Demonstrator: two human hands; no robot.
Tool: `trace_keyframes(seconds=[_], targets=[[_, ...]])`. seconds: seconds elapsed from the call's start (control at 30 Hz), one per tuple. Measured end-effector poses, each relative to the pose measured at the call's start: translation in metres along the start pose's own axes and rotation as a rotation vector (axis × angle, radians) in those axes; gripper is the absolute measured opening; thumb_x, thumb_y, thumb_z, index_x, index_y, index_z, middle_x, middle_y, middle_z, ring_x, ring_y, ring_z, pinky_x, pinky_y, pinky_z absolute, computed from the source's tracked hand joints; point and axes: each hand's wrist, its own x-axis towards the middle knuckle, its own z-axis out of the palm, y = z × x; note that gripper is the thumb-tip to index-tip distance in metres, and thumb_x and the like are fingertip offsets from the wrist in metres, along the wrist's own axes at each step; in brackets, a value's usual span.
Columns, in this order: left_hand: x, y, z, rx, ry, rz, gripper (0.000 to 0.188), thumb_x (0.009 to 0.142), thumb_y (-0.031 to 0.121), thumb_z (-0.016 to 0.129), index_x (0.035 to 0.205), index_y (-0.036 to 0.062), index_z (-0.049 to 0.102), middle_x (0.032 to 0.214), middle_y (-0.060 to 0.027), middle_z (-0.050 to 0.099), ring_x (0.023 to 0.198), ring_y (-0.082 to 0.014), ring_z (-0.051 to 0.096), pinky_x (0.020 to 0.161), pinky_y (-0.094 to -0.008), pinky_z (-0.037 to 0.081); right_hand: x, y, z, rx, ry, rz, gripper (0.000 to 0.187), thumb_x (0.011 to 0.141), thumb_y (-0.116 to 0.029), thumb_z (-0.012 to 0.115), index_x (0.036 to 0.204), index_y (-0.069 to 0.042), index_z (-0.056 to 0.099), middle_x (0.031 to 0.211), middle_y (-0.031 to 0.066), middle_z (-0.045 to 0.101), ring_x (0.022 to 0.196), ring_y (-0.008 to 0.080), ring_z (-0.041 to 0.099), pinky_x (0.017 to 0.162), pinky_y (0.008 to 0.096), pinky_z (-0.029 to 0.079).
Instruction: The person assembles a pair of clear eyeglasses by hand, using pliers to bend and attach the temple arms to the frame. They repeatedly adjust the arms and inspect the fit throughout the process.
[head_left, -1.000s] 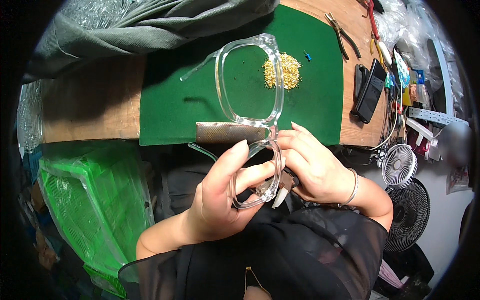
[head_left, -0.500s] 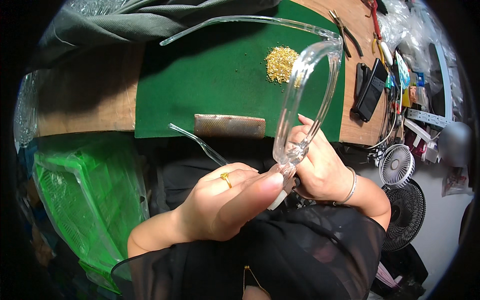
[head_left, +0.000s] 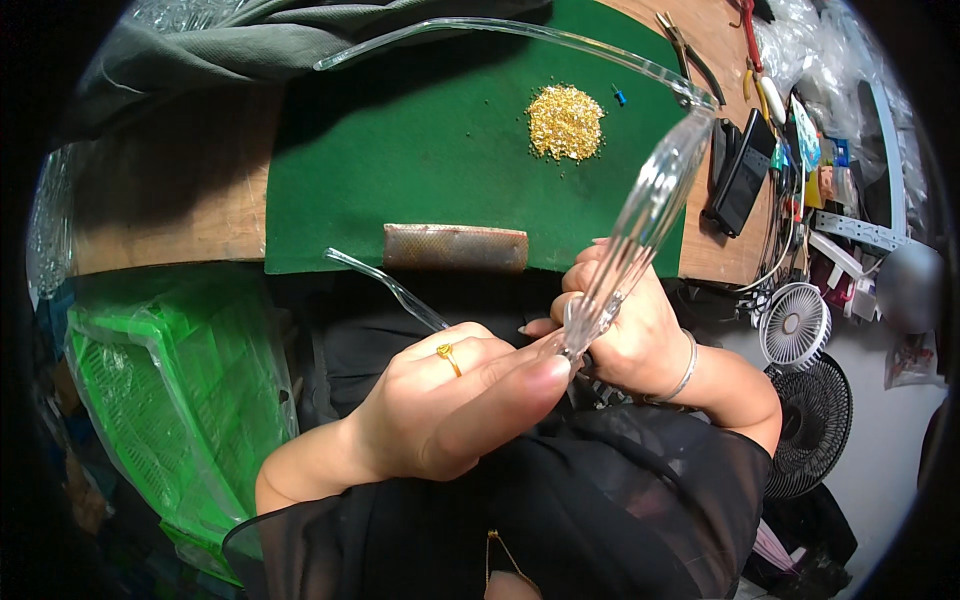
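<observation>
A clear plastic eyeglass frame (head_left: 652, 195) is tilted up between my hands, its lens rims seen nearly edge-on. One temple arm stretches over the green mat; the other pokes out to the left past my fingers. My left hand (head_left: 455, 400), wearing a gold ring, pinches the frame with thumb and fingers close to the bridge. Behind the frame, my right hand (head_left: 630, 325), a silver bangle on its wrist, is closed with curled fingers beside the bridge. What those fingers hold is hidden. On the mat lies a heap of small gold-coloured metal bits (head_left: 566, 122).
A worn metal-textured block (head_left: 455, 247) sits at the near edge of the green mat (head_left: 400, 150). Pliers (head_left: 690, 60), a black phone (head_left: 742, 175) and cables lie to the right, near a white fan (head_left: 795, 325). A green crate (head_left: 180, 400) stands left, below grey cloth (head_left: 230, 60).
The eyeglass frame has turned so its rims show more edge-on, and its far end has swung right. My right hand's fingers have curled in more. A small blue item on the mat is now uncovered.
</observation>
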Motion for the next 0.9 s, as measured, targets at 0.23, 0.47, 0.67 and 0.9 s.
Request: trace_keyframes(seconds=[0.23,0.47,0.67,0.9], targets=[[-0.004,-0.005,0.004,0.021,-0.023,-0.015,0.037,0.075,-0.006,0.056,0.111,-0.0014,0.052,0.092,-0.013,0.065,0.057,-0.0179,0.056,0.055,-0.0285,0.046,-0.006,0.005,0.011,-0.046,0.012,-0.022,0.013,0.064,-0.013,0.058,0.071,-0.007,0.05,0.068,0.0055,0.044,0.068,0.0219,0.049,0.066,0.0345,0.041],[-0.006,-0.003,0.001,-0.004,-0.013,-0.078,0.037,0.075,-0.006,0.058,0.112,-0.0027,0.052,0.077,-0.0082,0.063,0.058,-0.0192,0.058,0.057,-0.0291,0.048,-0.002,0.003,0.011,-0.01,0.094,-0.006,0.014,0.063,-0.012,0.06,0.073,-0.007,0.052,0.07,0.0048,0.046,0.07,0.0213,0.05,0.068,0.035,0.042],[0.008,0.009,-0.001,0.186,0.044,-0.001,0.066,0.076,0.0,0.068,0.123,-0.0019,0.022,0.1,-0.0222,0.063,0.085,-0.0267,0.065,0.074,-0.0317,0.052,0.007,-0.002,-0.009,0.024,0.041,0.019,0.014,0.069,-0.01,0.059,0.082,-0.007,0.055,0.083,0.0062,0.052,0.087,0.0233,0.056,0.094,0.0496,0.04],[0.001,0.007,0.004,0.051,0.093,0.016,0.064,0.076,-0.007,0.064,0.126,-0.0023,0.024,0.105,-0.0262,0.059,0.092,-0.0303,0.063,0.08,-0.0353,0.05,0.009,-0.003,-0.012,0.001,0.066,-0.001,0.013,0.07,-0.011,0.058,0.081,-0.008,0.054,0.083,0.0061,0.051,0.086,0.0229,0.055,0.094,0.0482,0.04]])
